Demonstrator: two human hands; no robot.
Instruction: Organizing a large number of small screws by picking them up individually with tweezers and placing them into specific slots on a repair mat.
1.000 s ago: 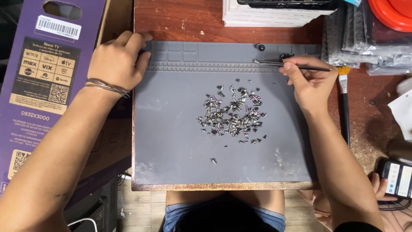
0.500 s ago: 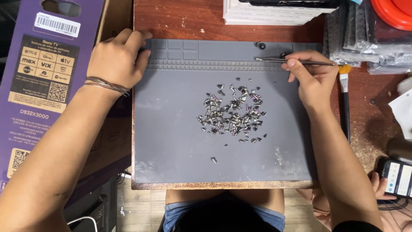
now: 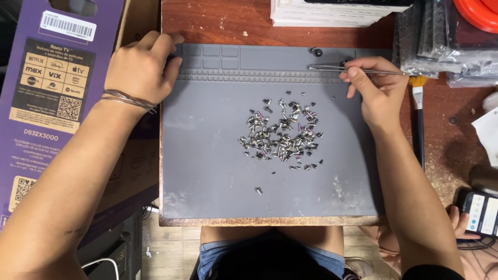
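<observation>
Two hands on grey mat (image 3: 207, 176): left hand (image 3: 141, 67) curled loosely at ten o'clock corner, right hand (image 3: 376, 91) pinched tweezers (image 3: 332, 67) at one o'clock, screws (image 3: 280, 135) central

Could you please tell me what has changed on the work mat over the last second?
The right hand slid slightly up and left along the mat's ridged strip, keeping hold of the metal tweezers, which shifted with it. The left hand stayed on the grey mat's top-left corner. The pile of small screws and the brush did not move.
</observation>
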